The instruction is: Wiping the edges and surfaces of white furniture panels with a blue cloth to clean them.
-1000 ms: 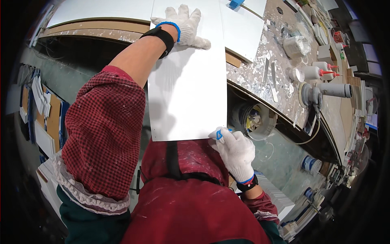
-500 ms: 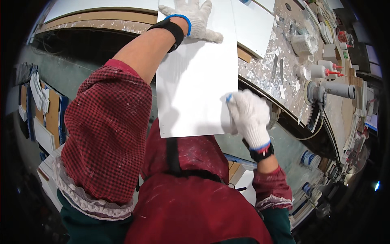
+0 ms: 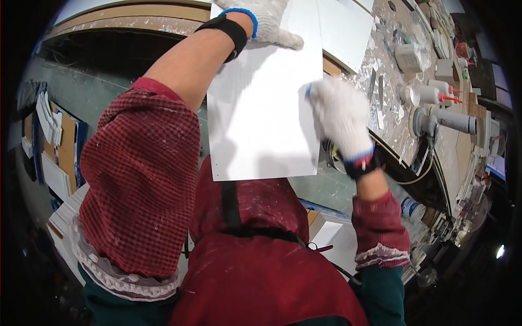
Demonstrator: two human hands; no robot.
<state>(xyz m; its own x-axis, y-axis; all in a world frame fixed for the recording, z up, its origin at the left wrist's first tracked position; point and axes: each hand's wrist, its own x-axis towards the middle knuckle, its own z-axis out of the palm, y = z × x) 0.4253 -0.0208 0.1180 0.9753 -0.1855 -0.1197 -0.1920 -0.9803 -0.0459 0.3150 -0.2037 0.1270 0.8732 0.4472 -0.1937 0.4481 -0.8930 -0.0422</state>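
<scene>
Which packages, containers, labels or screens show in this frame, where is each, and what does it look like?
White squeeze bottles with red nozzles: lying on the spattered workbench, right of the white panel.
Clear plastic tub: farther back on the same bench, cylindrical, whitish.
White can with a blue band: below the bench edge, right of the right hand.
No screen or sign is visible.

The panel (image 3: 261,119) is plain white; both gloves are white, the left glove (image 3: 266,19) with a blue edge and a black wrist strap (image 3: 225,30), the right glove (image 3: 340,117) with a blue and red edge; the sleeves (image 3: 138,185) are red with small dark checks; the apron (image 3: 261,271) is dark red with pale paint spots; the bench (image 3: 380,81) is grey, speckled white; the bottles (image 3: 435,95) have red tips.
</scene>
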